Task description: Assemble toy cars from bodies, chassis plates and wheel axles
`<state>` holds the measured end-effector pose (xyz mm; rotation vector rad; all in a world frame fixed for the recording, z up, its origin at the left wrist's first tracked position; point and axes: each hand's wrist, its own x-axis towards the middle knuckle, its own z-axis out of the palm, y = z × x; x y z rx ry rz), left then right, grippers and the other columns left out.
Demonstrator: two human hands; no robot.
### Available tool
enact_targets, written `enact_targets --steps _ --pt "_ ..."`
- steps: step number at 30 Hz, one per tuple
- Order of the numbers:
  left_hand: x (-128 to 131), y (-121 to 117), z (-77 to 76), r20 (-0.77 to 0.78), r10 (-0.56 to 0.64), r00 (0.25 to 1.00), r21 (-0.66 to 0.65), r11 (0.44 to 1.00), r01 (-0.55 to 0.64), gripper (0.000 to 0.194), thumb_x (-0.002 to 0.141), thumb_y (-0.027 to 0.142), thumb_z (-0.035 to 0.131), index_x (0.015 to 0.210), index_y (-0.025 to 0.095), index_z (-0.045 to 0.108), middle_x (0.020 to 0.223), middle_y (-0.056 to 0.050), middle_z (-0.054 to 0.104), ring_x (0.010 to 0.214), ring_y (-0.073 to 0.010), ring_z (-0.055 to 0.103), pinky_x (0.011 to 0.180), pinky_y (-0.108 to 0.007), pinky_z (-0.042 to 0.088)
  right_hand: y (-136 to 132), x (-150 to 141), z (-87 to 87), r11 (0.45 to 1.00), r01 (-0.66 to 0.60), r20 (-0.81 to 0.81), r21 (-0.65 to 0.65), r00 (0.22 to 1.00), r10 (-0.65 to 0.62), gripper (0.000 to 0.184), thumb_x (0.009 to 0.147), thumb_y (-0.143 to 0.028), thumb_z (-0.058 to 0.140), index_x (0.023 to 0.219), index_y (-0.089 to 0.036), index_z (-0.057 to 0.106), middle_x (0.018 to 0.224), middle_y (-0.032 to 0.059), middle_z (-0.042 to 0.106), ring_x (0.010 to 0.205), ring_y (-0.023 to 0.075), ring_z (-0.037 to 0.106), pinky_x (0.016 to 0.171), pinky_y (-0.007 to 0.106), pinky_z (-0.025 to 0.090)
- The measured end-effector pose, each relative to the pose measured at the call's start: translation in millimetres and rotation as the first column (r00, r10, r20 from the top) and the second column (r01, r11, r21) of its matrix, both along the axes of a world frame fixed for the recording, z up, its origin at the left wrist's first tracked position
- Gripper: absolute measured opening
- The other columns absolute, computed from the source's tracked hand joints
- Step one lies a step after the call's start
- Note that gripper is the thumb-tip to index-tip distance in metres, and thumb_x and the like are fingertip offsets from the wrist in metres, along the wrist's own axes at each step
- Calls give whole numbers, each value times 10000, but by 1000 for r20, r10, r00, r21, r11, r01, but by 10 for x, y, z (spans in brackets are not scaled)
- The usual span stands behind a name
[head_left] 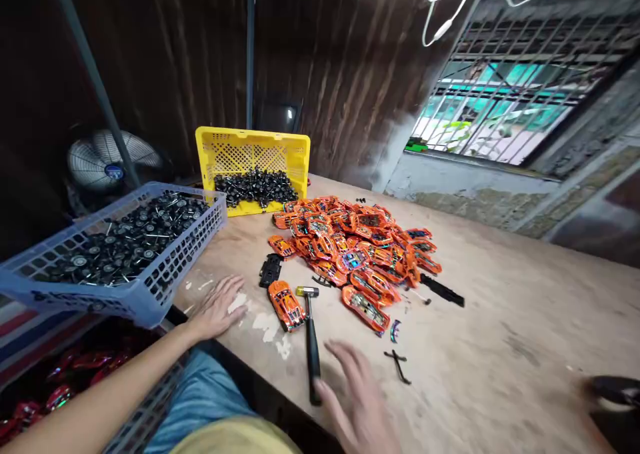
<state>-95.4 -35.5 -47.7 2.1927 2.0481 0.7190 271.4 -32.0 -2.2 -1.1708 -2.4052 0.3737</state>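
My left hand (219,305) lies flat on the wooden table (500,321) near its front edge, fingers spread, holding nothing. My right hand (359,401) hovers low over the table, fingers stretched out and slightly blurred, just right of a small hammer (311,337) with a black handle. An orange toy car body (285,305) lies between the two hands. Behind it spreads a heap of several orange toy car bodies (357,244). A black chassis piece (271,269) rests left of the heap.
A blue basket (150,287) full of black wheels overhangs the table's left edge. A yellow crate (253,151) with black wheel axles stands at the back. A fan (105,161) sits far left. Red car bodies (60,387) lie in a bin below. Small black parts (397,364) lie loose.
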Motion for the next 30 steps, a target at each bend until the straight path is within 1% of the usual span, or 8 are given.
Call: enact_targets --steps 7,12,16,19,22,24,27,30 --pt "340 737 136 125 68 990 -64 996 -60 725 945 527 416 1497 66 322 1582 -229 274 1488 -375 190 1200 -562 211 456 -957 -151 992 127 90 -16 988 -125 637 864 -76 435 1471 -269 451 1416 110 507 1225 289 496 998 419 481" --pt "1225 1022 102 170 -58 984 -133 988 81 664 959 534 382 1456 97 435 1548 -182 378 1481 -410 195 1182 -606 226 639 -425 -267 979 202 121 29 971 -204 658 811 18 367 1399 -217 545 1395 125 518 1168 258 524 990 375 487" --pt "1563 1012 242 177 -302 937 -27 950 311 535 971 473 413 1399 169 517 1500 -108 468 1422 -291 368 1169 -443 346 823 354 -137 976 215 205 22 955 -215 493 822 -59 433 1231 -205 666 1334 146 553 1219 299 509 1010 444 481" --pt "854 1422 565 140 -373 917 208 917 342 390 1010 318 321 1165 206 661 1306 -70 622 1264 -188 520 1138 -363 373 1285 427 364 991 132 204 12 970 -132 342 910 -254 487 1202 -253 663 1286 119 570 1160 281 544 975 439 505" --pt "-360 2362 893 167 -18 986 296 955 -33 418 985 393 357 1140 126 639 1274 -141 604 1263 -235 498 1135 -399 359 2208 -219 1067 969 178 250 172 944 -218 399 960 -417 474 1248 -192 633 1297 162 543 1178 303 506 1009 486 457" --pt "-967 3095 996 186 81 979 266 955 -129 538 955 458 410 1269 46 557 1412 -219 482 1344 -319 399 1153 -493 300 3023 -823 1432 951 228 371 207 881 -292 456 985 -448 426 1319 -181 585 1369 172 495 1268 317 427 1022 506 428" --pt "-1218 3971 936 156 95 983 180 976 -123 687 922 547 445 1350 14 501 1471 -254 424 1404 -401 290 1146 -588 249 4245 -1579 1618 958 242 500 152 817 -286 542 996 -534 368 1386 -193 525 1448 175 437 1340 333 351 1040 563 377" --pt "-958 4455 707 93 23 995 82 996 -31 748 881 626 486 1409 97 498 1509 -192 426 1443 -420 234 1157 -608 213 5159 -1994 1394 968 240 565 70 790 -237 651 940 -654 412 1445 -247 471 1493 160 413 1376 359 326 1045 619 339"
